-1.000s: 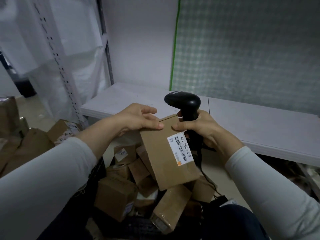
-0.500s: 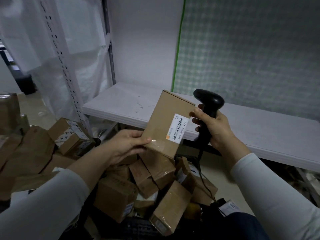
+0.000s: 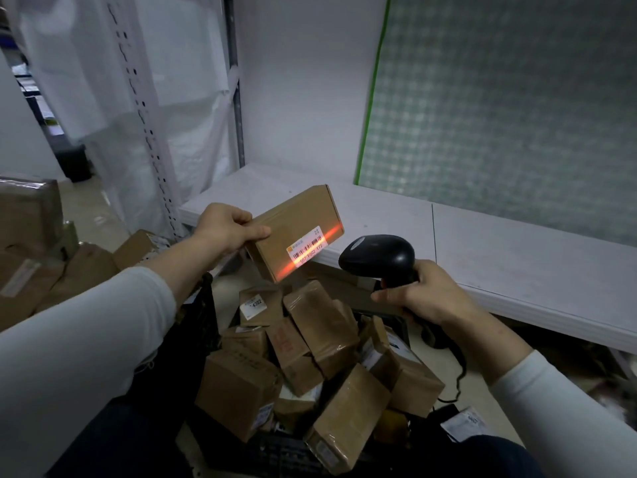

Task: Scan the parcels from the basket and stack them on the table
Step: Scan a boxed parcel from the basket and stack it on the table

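My left hand point(image 3: 229, 227) grips the left end of a brown cardboard parcel point(image 3: 293, 224), held up over the front edge of the white table point(image 3: 517, 257). An orange-red scan line runs across the parcel's white barcode label point(image 3: 307, 248). To the parcel's right, my right hand point(image 3: 420, 296) grips the handle of a black barcode scanner point(image 3: 377, 255), its head pointing left at the label. Below both hands sits a black basket point(image 3: 203, 326) heaped with several brown parcels point(image 3: 320, 326).
More cardboard boxes point(image 3: 31, 257) are piled at the left. A white perforated rack post point(image 3: 144, 108) rises behind them, draped with plastic sheeting. A green-edged chequered panel point(image 3: 499, 98) leans on the wall behind the table. The scanner's cable point(image 3: 456, 377) hangs down by the basket.
My left hand turned the parcel flatter and shifted its grip to the top left end. My right hand lowered the scanner and aimed it left; a scan line now lights the label.
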`<state>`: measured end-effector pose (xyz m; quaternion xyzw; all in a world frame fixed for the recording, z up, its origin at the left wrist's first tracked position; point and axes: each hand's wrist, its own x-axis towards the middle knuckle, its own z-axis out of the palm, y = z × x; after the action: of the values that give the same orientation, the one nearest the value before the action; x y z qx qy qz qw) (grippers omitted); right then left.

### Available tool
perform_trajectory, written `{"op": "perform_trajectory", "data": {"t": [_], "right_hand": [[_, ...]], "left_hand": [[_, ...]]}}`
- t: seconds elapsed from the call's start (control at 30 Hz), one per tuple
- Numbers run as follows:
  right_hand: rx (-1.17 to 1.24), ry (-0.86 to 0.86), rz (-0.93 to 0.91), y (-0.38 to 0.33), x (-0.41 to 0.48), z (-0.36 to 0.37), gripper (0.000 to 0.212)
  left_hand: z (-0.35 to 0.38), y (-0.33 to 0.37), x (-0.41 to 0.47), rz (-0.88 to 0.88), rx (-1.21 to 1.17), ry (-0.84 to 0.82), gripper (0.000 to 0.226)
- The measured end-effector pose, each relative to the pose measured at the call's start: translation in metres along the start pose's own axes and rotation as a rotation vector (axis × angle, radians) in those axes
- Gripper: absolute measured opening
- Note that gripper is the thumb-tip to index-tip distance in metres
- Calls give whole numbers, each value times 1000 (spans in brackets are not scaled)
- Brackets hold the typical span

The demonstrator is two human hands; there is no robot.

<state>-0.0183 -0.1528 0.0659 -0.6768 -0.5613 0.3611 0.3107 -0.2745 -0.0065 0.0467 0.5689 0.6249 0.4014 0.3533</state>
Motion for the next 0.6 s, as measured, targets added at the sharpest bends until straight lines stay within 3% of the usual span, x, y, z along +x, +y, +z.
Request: {"op": "perform_trajectory", "data": {"t": [0.43, 0.6], "right_hand": [[-26, -13, -28, -5, 3, 10, 16], [191, -32, 27, -6, 18, 9, 36]], "left_hand": [[-8, -4, 12, -72, -107, 22, 64], [-4, -12, 15, -231, -289, 0, 33]]}}
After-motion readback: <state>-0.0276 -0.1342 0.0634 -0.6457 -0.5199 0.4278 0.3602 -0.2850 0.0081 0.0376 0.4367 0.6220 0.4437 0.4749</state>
